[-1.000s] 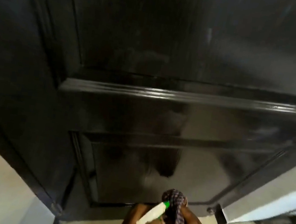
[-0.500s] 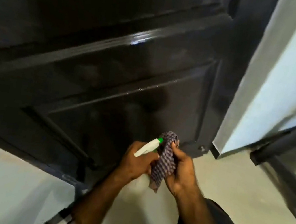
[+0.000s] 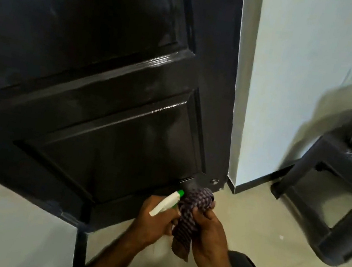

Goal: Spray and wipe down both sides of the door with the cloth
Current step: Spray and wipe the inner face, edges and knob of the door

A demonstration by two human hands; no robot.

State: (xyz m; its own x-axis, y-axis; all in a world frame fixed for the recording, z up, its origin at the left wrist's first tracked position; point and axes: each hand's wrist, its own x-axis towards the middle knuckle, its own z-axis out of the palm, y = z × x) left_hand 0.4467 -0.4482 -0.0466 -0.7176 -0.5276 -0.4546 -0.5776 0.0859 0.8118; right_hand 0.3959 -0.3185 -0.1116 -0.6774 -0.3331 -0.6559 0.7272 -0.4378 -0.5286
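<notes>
A big black door (image 3: 100, 81) fills most of the view, and it has sunken panels that shine a little. Low down, near the door's bottom corner, two hands are close together. The left hand (image 3: 155, 219) is curled around a white spray bottle (image 3: 165, 202) (its tip is green), and the tip points up toward the door. The right hand (image 3: 207, 231) grips a checked cloth (image 3: 192, 213), which is bunched up at the top and hangs down between the two hands. The top of the cloth is right by the door's bottom edge, but I cannot tell if it touches. A pale wall (image 3: 303, 83) stands beside the door, and a dark plastic chair (image 3: 350, 182) sits on the floor (image 3: 265, 261) at the right.
</notes>
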